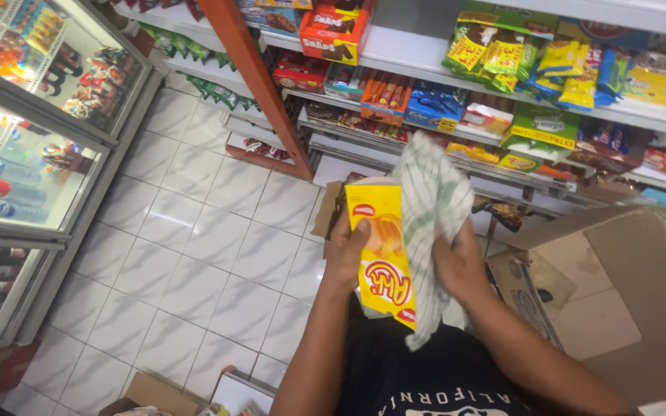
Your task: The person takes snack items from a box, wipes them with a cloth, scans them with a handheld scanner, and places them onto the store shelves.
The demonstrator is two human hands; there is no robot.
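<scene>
I see the left hand (346, 250) closed around a yellow snack box (383, 254). The right hand (460, 266) grips a green-checked white cloth (429, 208) against the box.

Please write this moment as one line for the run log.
left hand: holds yellow box | right hand: presses checked cloth on box | beside: open cardboard carton | behind: snack shelves

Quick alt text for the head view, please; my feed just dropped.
The left hand holds a yellow snack box upright while the right hand presses a white-and-green checked cloth against its side. An open cardboard carton sits to the right, with stocked snack shelves ahead and a glass-door cooler on the left over white floor tiles.
</scene>
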